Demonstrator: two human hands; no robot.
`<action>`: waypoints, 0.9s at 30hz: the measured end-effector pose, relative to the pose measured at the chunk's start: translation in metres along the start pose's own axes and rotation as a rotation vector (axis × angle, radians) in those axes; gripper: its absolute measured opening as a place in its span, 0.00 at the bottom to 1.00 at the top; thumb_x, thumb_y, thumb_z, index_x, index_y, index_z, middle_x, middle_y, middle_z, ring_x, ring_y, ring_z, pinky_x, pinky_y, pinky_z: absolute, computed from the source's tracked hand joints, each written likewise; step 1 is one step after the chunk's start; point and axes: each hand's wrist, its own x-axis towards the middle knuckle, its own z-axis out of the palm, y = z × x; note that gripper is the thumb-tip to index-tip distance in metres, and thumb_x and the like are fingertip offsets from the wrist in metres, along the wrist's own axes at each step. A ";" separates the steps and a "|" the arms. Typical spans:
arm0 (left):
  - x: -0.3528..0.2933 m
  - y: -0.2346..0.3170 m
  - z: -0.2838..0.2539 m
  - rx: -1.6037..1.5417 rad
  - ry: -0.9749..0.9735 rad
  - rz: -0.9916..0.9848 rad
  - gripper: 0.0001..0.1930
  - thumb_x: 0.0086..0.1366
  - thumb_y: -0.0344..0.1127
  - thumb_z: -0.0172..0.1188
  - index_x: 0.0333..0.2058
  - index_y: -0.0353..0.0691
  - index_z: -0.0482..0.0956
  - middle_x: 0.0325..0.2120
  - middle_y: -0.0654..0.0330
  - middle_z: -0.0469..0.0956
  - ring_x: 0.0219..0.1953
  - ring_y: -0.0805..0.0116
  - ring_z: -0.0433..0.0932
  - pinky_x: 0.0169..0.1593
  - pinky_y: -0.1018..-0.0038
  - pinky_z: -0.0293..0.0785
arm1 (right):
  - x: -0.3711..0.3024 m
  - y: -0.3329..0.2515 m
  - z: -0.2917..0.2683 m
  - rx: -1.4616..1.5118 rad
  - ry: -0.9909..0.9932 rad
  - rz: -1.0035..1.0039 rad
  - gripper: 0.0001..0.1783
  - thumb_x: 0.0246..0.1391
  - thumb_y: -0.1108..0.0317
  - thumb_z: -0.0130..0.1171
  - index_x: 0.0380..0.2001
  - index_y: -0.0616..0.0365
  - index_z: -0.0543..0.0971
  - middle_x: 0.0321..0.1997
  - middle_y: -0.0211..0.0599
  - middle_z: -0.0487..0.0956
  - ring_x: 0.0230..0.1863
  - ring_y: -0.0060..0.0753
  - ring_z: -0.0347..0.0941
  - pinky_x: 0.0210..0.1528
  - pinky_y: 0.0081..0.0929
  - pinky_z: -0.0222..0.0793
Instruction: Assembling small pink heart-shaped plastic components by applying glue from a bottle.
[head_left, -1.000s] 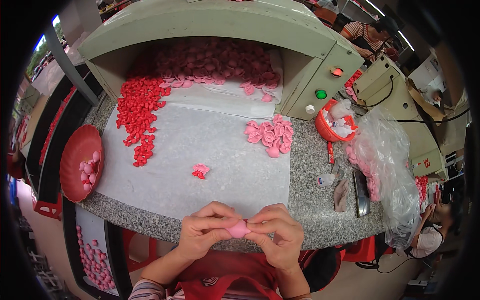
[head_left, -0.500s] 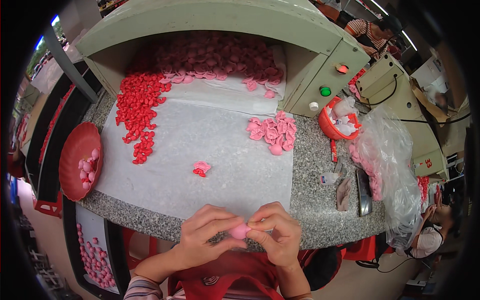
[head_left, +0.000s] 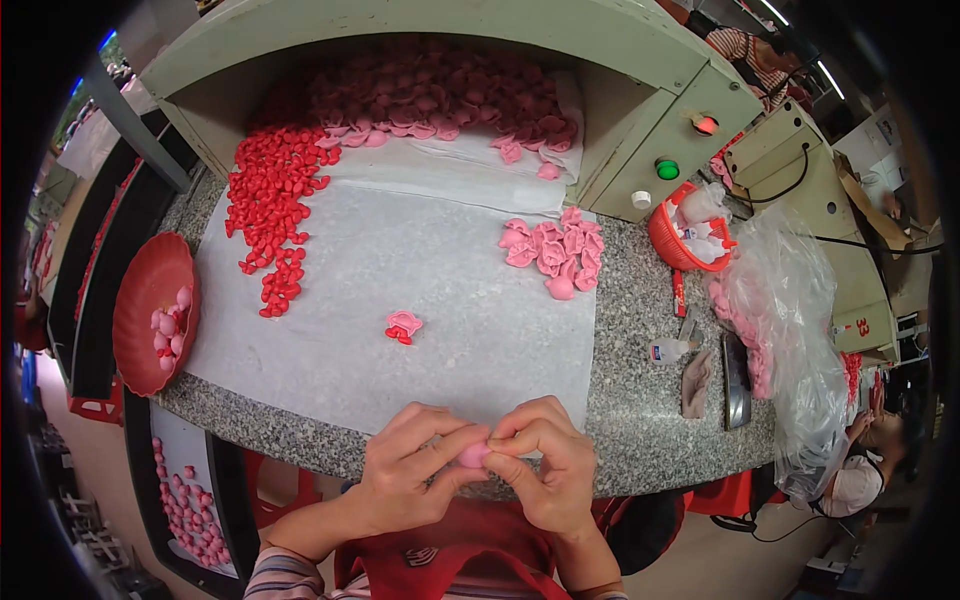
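Observation:
Low at the near edge of the table, my left hand [head_left: 412,468] and my right hand [head_left: 552,470] pinch a small, rounded pink plastic part [head_left: 474,455] between thumbs and fingers. The fingertips cover much of it. Beyond my hands, one pink frilled piece [head_left: 405,320] with small red parts against it lies on the white paper sheet [head_left: 320,370]. A small heap of pink frilled pieces [head_left: 553,250] sits at the right side of the sheet. Many small glossy red parts [head_left: 262,200] spread along its left side.
A pale green cabinet [head_left: 420,30] arches over more pink pieces [head_left: 430,95]. Left stands a red scalloped bowl [head_left: 125,310] holding pink parts. On the right are an orange basket [head_left: 665,240], a small bottle [head_left: 668,350], a phone [head_left: 736,380] and a clear plastic bag [head_left: 800,330].
Both hands keep their pinch on the pink part, their fingers shifting slightly around it. The view has tilted a little; nothing on the table has visibly moved.

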 end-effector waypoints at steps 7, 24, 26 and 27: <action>-0.009 -0.023 0.021 -1.016 0.035 -0.663 0.18 0.52 0.28 0.62 0.43 0.33 0.73 0.38 0.57 0.75 0.40 0.62 0.75 0.44 0.70 0.72 | 0.013 0.011 0.008 -0.057 0.047 0.065 0.08 0.38 0.75 0.64 0.24 0.61 0.75 0.31 0.36 0.74 0.35 0.33 0.70 0.38 0.24 0.65; -0.009 -0.014 0.010 -1.436 -0.126 -0.692 0.19 0.53 0.23 0.59 0.45 0.31 0.68 0.39 0.51 0.74 0.43 0.62 0.75 0.48 0.68 0.72 | -0.004 -0.020 0.003 -0.365 0.118 -0.164 0.18 0.27 0.78 0.67 0.30 0.58 0.78 0.34 0.34 0.75 0.36 0.35 0.69 0.36 0.26 0.65; -0.011 -0.014 0.012 -1.422 -0.087 -0.725 0.19 0.51 0.24 0.62 0.42 0.31 0.69 0.37 0.50 0.75 0.42 0.59 0.76 0.47 0.67 0.73 | -0.004 -0.021 0.003 -0.356 0.104 -0.169 0.18 0.27 0.78 0.66 0.29 0.59 0.77 0.34 0.34 0.75 0.36 0.35 0.69 0.36 0.27 0.65; -0.014 -0.015 0.014 -1.437 -0.076 -0.681 0.17 0.52 0.21 0.59 0.42 0.31 0.69 0.38 0.51 0.75 0.42 0.62 0.76 0.47 0.68 0.73 | -0.003 -0.021 0.003 -0.349 0.091 -0.174 0.17 0.27 0.78 0.66 0.29 0.59 0.77 0.34 0.33 0.74 0.36 0.36 0.69 0.36 0.27 0.65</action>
